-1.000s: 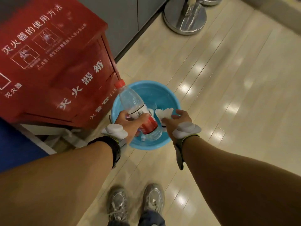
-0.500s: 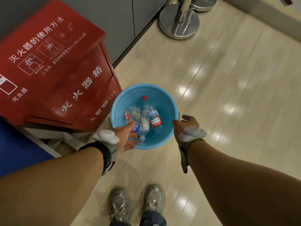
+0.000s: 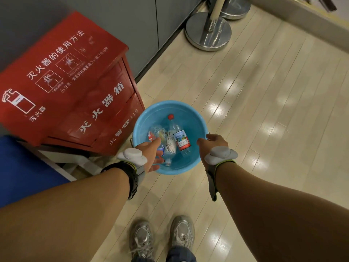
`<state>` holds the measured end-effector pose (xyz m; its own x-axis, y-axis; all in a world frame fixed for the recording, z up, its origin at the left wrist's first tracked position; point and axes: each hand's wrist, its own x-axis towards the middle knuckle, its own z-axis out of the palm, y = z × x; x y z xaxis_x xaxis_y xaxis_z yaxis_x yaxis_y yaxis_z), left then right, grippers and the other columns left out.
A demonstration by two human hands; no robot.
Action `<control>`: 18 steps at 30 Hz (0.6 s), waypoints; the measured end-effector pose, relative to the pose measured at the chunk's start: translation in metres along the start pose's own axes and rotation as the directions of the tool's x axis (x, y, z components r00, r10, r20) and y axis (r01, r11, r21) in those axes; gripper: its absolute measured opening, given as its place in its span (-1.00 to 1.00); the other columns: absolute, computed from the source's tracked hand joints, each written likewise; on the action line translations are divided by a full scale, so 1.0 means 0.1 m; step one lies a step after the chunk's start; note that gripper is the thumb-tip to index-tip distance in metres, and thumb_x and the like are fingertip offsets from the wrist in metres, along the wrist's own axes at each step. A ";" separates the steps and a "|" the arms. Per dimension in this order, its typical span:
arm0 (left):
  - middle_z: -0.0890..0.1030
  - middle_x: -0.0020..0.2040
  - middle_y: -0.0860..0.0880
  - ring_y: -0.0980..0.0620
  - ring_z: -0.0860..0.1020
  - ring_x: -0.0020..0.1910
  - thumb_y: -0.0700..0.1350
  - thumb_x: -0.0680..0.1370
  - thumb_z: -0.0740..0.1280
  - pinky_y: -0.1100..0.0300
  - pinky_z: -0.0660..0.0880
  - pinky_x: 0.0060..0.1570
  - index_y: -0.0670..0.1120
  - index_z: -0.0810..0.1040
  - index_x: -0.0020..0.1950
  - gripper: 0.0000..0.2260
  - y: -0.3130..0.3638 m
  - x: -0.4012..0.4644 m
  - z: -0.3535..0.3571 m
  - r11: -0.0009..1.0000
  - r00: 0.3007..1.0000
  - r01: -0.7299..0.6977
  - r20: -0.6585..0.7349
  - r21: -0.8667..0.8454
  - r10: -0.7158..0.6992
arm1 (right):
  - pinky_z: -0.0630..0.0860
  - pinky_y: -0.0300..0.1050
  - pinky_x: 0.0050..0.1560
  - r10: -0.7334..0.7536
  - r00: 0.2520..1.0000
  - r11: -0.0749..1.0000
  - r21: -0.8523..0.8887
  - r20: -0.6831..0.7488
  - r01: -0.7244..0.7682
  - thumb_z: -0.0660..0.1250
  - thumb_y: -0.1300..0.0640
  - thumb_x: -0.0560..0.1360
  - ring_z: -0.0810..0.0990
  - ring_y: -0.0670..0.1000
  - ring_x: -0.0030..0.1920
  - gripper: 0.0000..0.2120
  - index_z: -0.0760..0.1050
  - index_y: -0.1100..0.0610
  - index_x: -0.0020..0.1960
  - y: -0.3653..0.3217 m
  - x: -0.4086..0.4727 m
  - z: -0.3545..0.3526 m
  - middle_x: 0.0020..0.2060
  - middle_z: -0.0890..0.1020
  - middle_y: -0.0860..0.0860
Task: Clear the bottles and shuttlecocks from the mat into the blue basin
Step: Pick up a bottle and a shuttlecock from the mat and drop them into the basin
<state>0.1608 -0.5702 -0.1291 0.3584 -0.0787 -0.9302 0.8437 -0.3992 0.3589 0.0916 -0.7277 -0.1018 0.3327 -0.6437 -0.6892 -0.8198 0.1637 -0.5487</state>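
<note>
The round blue basin (image 3: 151, 118) stands on the wooden floor beside a red box. Inside it lie clear plastic bottles: one with a red cap and a red-and-white label (image 3: 179, 136), a second with a white label (image 3: 169, 146), and a crumpled one (image 3: 155, 131) at the left. No shuttlecock can be made out in the basin. My left hand (image 3: 151, 156) hovers over the basin's near left rim, fingers apart, holding nothing. My right hand (image 3: 212, 145) hangs over the near right rim, fingers loosely curled and empty.
A red fire-extinguisher box (image 3: 71, 95) stands directly left of the basin, against a grey wall. A blue mat edge (image 3: 20, 171) shows at the far left. Two chrome stanchion bases (image 3: 208, 33) stand at the top. My shoes (image 3: 162, 237) are below the basin.
My left hand let go of the red-capped bottle and my right hand dropped the white shuttlecock into the basin. Both hands have since drawn back to the near rim, empty.
</note>
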 end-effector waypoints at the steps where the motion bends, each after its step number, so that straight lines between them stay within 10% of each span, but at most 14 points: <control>1: 0.60 -0.07 0.01 -0.06 0.58 0.05 0.18 0.59 0.21 0.05 0.50 0.06 -0.02 0.49 -0.01 -0.73 0.01 0.00 -0.01 1.000 1.000 0.001 -0.003 0.002 -0.001 | 0.51 -0.08 0.19 -0.003 1.000 1.000 -0.005 -0.002 0.003 0.34 0.09 0.45 0.57 0.12 0.13 -0.53 0.43 0.09 0.34 -0.01 -0.01 0.02 0.21 0.58 0.07; 12: 0.53 -0.20 0.01 0.00 0.52 -0.20 0.14 0.59 0.21 0.14 0.42 -0.18 -0.02 0.48 -0.15 -0.73 0.54 -0.63 -0.32 0.982 0.976 -0.187 -0.110 0.028 0.189 | 0.60 0.16 0.12 -0.031 0.998 0.997 0.066 0.059 0.027 0.34 -0.19 0.12 0.63 0.26 0.04 -0.40 0.61 0.02 0.11 -0.64 -0.32 -0.04 0.03 0.66 0.12; 18: 0.44 -0.21 0.05 0.08 0.40 -0.32 0.13 0.61 0.19 0.24 0.27 -0.29 -0.01 0.44 -0.08 -0.76 1.54 -2.02 -0.58 0.949 0.951 -0.305 -0.074 -0.072 0.300 | 0.38 0.09 0.39 -0.234 0.949 0.972 0.043 0.212 0.230 0.27 -0.04 0.54 0.48 0.21 0.29 -0.64 0.56 0.13 0.24 -2.09 -1.38 -0.63 0.28 0.54 0.12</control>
<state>0.2415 -0.5632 0.1184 0.6237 -0.1274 -0.7712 0.7205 -0.2890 0.6304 0.1877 -0.7201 0.1375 0.6064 -0.4907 -0.6257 -0.7004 0.0430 -0.7125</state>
